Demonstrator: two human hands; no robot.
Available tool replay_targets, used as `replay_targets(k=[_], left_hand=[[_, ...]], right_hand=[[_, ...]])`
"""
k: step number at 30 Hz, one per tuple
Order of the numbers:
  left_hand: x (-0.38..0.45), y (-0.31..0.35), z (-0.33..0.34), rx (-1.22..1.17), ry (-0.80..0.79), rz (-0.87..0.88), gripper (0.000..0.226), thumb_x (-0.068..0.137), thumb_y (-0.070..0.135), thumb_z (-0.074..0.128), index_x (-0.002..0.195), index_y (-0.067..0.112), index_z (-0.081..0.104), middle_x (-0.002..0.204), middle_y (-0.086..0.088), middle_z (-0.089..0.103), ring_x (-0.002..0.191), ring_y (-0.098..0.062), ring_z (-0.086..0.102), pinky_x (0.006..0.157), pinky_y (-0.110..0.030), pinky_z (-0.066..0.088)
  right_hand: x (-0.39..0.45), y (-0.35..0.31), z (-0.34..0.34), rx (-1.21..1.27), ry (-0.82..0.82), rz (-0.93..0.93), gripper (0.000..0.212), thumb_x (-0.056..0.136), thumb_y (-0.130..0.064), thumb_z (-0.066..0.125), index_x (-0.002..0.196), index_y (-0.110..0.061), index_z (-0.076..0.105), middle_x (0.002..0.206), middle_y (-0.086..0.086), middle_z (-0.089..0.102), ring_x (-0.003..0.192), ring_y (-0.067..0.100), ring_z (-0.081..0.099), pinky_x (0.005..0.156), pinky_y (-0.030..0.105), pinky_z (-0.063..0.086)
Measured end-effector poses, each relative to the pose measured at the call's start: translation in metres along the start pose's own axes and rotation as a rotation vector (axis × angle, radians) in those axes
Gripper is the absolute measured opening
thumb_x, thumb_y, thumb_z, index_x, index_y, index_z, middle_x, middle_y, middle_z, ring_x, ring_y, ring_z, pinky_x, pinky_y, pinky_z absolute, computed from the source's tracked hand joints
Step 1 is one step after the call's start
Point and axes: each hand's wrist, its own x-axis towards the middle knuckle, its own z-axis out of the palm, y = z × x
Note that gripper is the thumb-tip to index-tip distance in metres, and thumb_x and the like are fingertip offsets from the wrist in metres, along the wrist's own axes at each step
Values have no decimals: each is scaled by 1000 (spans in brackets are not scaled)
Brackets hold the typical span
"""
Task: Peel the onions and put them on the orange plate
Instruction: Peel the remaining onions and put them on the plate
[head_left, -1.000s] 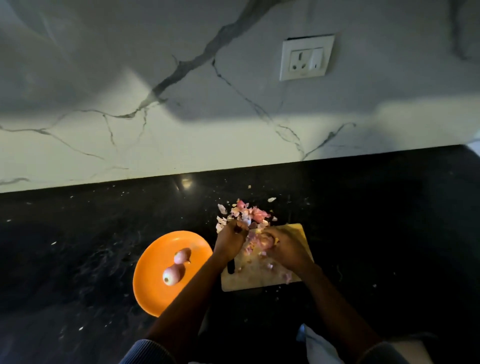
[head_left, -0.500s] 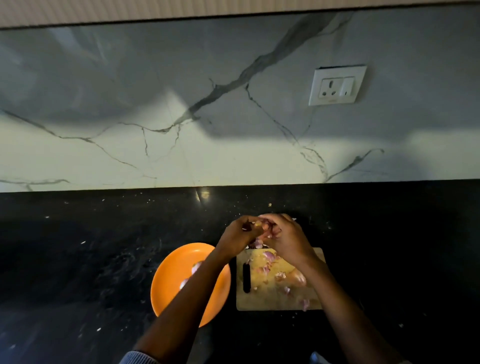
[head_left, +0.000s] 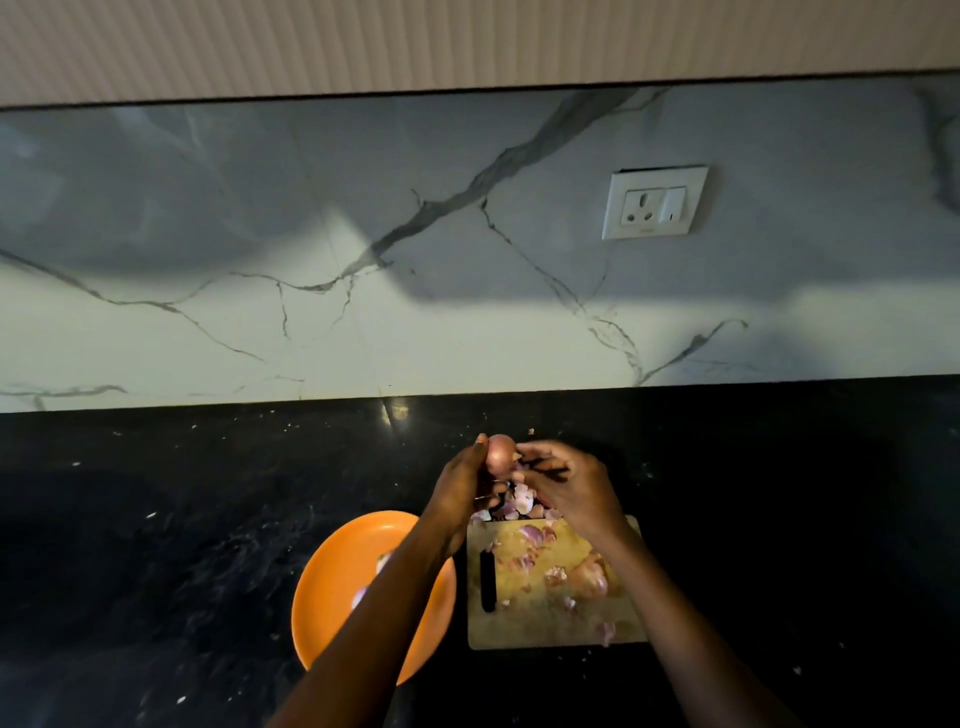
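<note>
**Onion held up between both hands, plate waiting near-left**

Head view: the left hand (head_left: 470, 480) holds a small pinkish-brown onion (head_left: 500, 453) raised above the far edge of the pale wooden chopping board (head_left: 558, 618), its fingers curled round the bulb's left side. The right hand (head_left: 569, 486) meets it from the right, fingertips drawn together at the onion's right face, apparently pinching a flap of skin; motion blur hides whether they truly grip it. The onion's long axis looks roughly upright, though that is hard to judge.

Loose pink peelings (head_left: 519, 501) lie heaped below the hands, and another unpeeled onion (head_left: 589, 577) rests on the board beside a black-handled knife (head_left: 487, 581).

The round orange plate (head_left: 332, 587) sits on the black stone counter (head_left: 182, 519), near and left of the held onion, directly under the left forearm, with pale peeled onions partly hidden there. Since the left hand carries the bulb and is nearer the plate, the delivery probably runs back and leftward.
</note>
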Motion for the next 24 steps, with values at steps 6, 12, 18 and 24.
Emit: replay_targets(k=[6, 12, 18, 24], left_hand=[[-11, 5, 3, 83, -33, -18, 57, 101, 58, 41, 111, 12, 73, 94, -10, 75, 80, -17, 66, 73, -31, 52], [-14, 12, 2, 108, -109, -4, 50, 101, 55, 44, 110, 16, 75, 92, -4, 74, 75, -11, 61, 70, -27, 50], [-16, 12, 3, 18, -154, 0, 45, 107, 38, 38, 113, 3, 66, 83, -5, 72, 67, -8, 65, 62, -20, 50], [-9, 12, -3, -57, -82, 0, 54, 103, 49, 42, 115, 4, 68, 95, -22, 62, 67, -17, 55, 64, -29, 45]], right_hand=[[0, 3, 4, 63, 110, -14, 14, 84, -15, 79, 95, -23, 78, 92, -7, 77, 91, 8, 72, 86, 29, 57], [6, -1, 1, 10, 74, -32, 5, 87, -14, 77, 91, -16, 77, 87, -6, 76, 86, 8, 71, 78, 22, 56], [10, -2, -4, 12, 19, -18, 3, 91, -19, 72, 92, -20, 75, 89, -5, 75, 88, 10, 71, 79, 23, 54], [10, -7, -7, 90, 106, 55, 13, 100, -25, 60, 94, -28, 71, 91, -7, 75, 91, 2, 68, 80, 13, 48]])
